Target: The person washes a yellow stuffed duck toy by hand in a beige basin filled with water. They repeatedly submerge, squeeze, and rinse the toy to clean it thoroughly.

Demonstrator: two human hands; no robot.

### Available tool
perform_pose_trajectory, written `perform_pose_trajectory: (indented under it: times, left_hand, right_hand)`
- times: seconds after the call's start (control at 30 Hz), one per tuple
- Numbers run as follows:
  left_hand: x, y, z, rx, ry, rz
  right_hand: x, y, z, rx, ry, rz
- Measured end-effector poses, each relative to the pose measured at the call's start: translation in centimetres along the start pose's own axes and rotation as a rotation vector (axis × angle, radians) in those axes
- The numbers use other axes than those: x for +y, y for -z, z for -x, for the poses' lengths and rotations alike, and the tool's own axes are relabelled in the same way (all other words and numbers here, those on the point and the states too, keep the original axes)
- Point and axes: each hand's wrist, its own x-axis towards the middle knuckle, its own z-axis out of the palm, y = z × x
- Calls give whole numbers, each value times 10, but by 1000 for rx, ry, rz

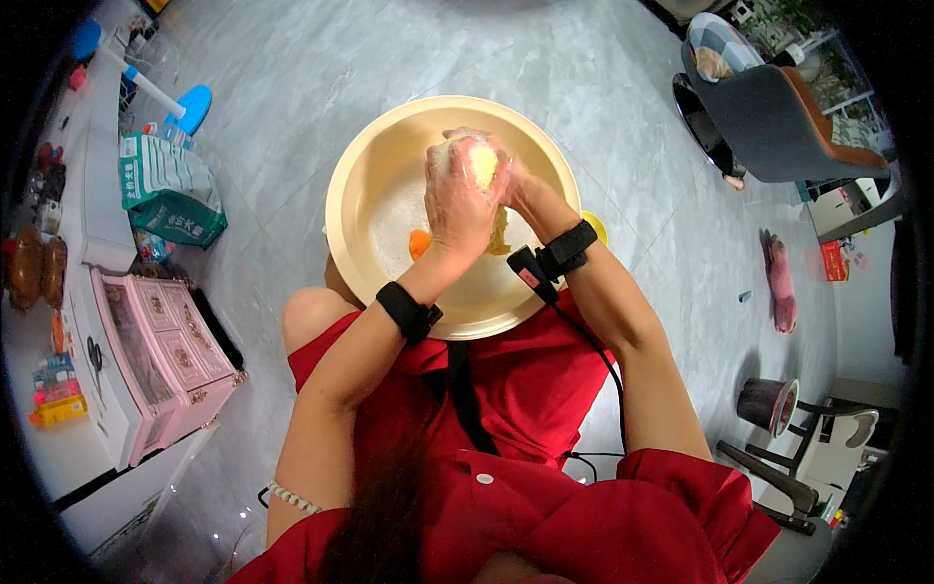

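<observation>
My left hand [458, 201] and my right hand [513, 179] press together over a cream plastic basin [346, 197]. Wet suds coat the fingers. A pale yellow, foamy thing [483, 168] shows between the hands, perhaps a sponge or soap; the fingers hide most of it. Below the hands, an olive-brown piece [499, 235], possibly cloth, lies or hangs in the basin. Beside my left wrist a small orange thing [419, 244] rests inside, partly covered by the wrist. Shallow cloudy liquid with bubbles seems to cover the basin floor.
Just beyond the basin's right rim a yellow round object [597, 228] peeks out. To the left stand a pink drawer chest [182, 358] and a green-and-white bag [175, 193]. A grey chair [766, 124], a pink elongated item [782, 288] and a waste bin [766, 405] are to the right.
</observation>
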Motion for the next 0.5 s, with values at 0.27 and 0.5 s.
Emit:
perform_pose_trajectory:
  times: [0.27,0.5]
  left_hand:
    - [-5,3,-5,-41,98,30]
    - [-19,0,-6,39,133,7]
  right_hand:
    - [4,13,-6,66,6,328]
    - [20,18,-6,117,134,316]
